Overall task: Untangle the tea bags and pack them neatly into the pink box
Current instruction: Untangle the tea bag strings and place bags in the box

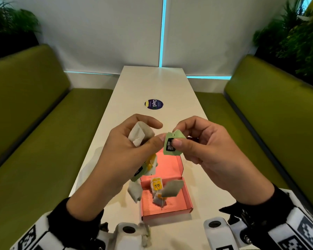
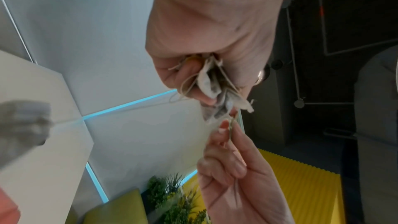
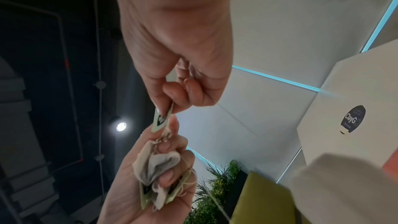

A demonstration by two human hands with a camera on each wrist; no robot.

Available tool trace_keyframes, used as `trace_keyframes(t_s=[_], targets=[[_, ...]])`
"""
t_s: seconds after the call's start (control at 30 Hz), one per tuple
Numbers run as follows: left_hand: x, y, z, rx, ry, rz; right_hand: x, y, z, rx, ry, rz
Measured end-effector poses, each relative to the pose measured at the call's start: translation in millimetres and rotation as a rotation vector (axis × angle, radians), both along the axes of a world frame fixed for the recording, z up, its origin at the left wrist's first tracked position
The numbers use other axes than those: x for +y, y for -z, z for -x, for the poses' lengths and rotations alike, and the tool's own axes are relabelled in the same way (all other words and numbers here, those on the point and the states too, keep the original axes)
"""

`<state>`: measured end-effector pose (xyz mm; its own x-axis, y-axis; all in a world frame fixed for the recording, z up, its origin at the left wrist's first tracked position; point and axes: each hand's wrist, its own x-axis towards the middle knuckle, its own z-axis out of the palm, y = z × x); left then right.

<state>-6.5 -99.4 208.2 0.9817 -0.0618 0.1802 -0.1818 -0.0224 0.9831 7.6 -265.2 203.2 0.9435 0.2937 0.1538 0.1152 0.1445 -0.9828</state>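
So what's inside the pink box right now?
The pink box holds a yellow-tagged tea bag and another below it. A grey bag dangling above covers part of the floor, so there may be more.

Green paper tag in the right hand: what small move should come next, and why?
Probably draw the green paper tag gently rightward, away from the left hand, to free its string. The right hand pinches it while the left grips the tangled clump of tea bags, strings looped together; the open pink cardboard box waits below.
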Motion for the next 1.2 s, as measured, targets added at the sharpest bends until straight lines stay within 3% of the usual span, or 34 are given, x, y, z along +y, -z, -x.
trace_keyframes(t_s=[0.17, 0.27, 0.5, 0.63, 0.73, 0.97, 1.2], targets=[[5, 0, -1, 0.03, 0.102, -0.136, 0, 0, 0, -0.002, -0.005, 0.019], [3, 4, 1, 0.055, 0.115, -0.154, -1, 2, -1, -0.03, 0.023, 0.134], [-7, 17, 2, 0.363, 0.048, 0.134, -17, 5, -1, -0.314, -0.165, 0.418], [-11, 18, 3, 0.385, 0.075, 0.213, -17, 1, -5, -0.454, -0.03, 0.364], [-14, 11, 4, 0.348, 0.122, 0.231, -16, -7, -8, -0.416, -0.007, 0.284], [-19, 3, -3, 0.172, 0.124, 0.259, -11, -28, -11, -0.457, 0.064, 0.346], [-14, -10, -11, 0.382, 0.317, 0.317, -10, -33, -20, -0.551, 0.206, 0.447]])
